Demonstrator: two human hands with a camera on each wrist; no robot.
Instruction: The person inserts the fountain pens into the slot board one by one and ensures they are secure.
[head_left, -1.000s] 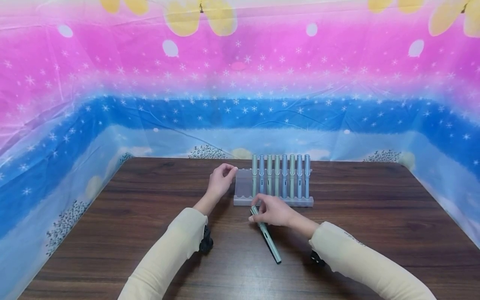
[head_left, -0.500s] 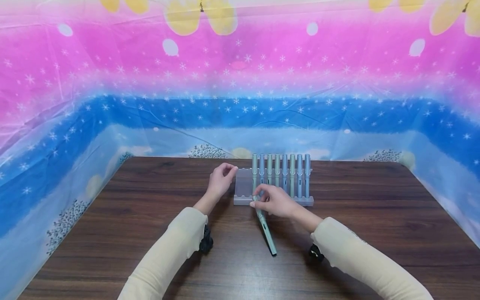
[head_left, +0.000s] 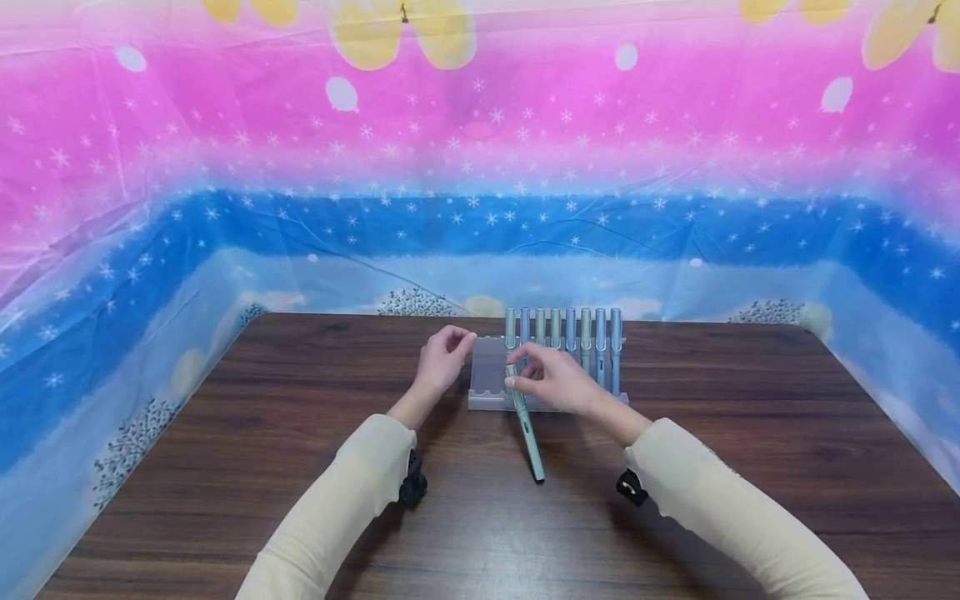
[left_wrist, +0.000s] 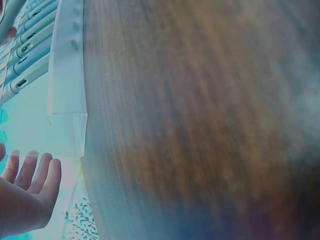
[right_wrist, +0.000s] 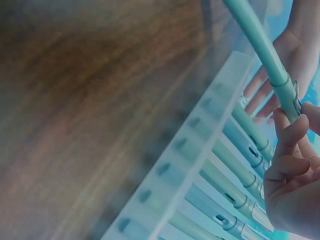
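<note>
A clear plastic pen rack (head_left: pixel 487 367) stands on the table, its left part without pens. Several green and blue pens (head_left: pixel 600 333) stand in a row across the rest of it. My left hand (head_left: pixel 442 358) pinches the rack's upper left corner; in the left wrist view its fingers (left_wrist: pixel 50 177) reach along that side. With thumb and fingers my right hand (head_left: pixel 558 379) grips a light green pen (head_left: pixel 528 433) near its clip end. The pen slants in front of the rack, its other end pointing toward me. In the right wrist view the pen's clip (right_wrist: pixel 297 97) sits by the fingertips.
The dark wooden table (head_left: pixel 262 467) spreads around the rack on all sides. A patterned pink and blue cloth (head_left: pixel 480 217) hangs behind and beside the table. Black wrist cameras (head_left: pixel 632 487) sit under both cuffs.
My right hand has raised the green pen and carried it away from me, up to the rack's front. The left hand has stayed at the rack's corner.
</note>
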